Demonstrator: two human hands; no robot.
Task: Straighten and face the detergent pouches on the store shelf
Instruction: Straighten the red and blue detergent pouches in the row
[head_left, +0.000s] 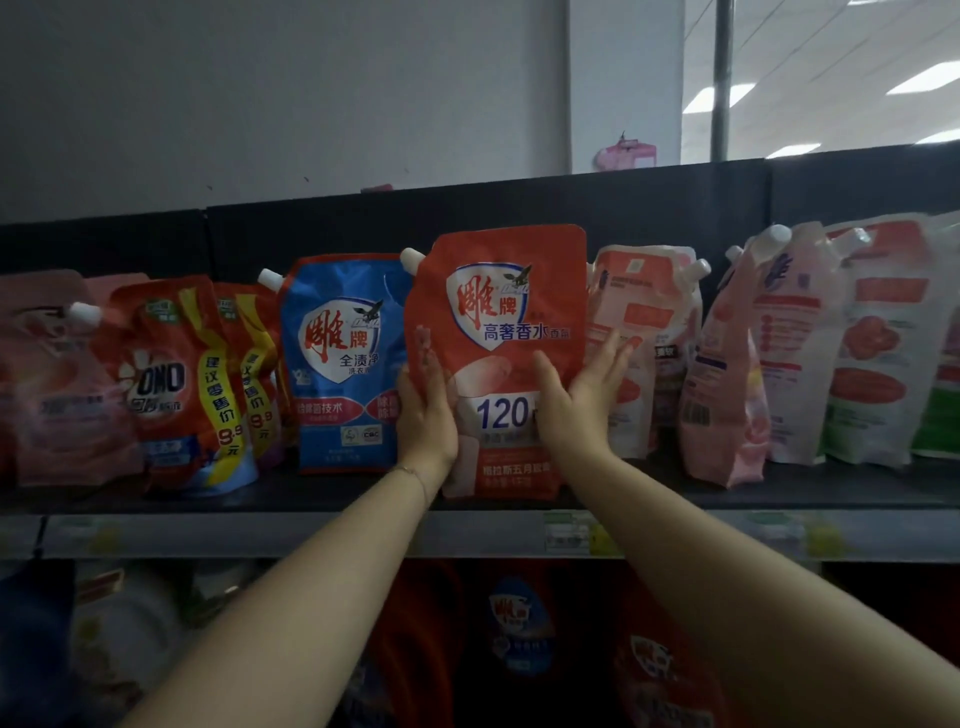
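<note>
A red-orange detergent pouch (498, 332) stands upright at the middle of the dark shelf (779, 488), label facing me, white spout at its upper left. My left hand (426, 415) lies against its lower left front, fingers straight and pointing up. My right hand (576, 400) holds its right edge, with the thumb on the front and the fingers reaching past the edge towards a pale pouch (644, 332). A blue pouch (337, 364) stands just to the left, partly behind the red-orange one. Farther left stand red OMO pouches (176, 384).
Pink pouches (52, 395) fill the far left. To the right, several pale pink and white pouches (789, 353) lean at angles, showing their backs. A price rail (311, 535) runs along the shelf front. More detergent packs (519, 623) sit on the shelf below.
</note>
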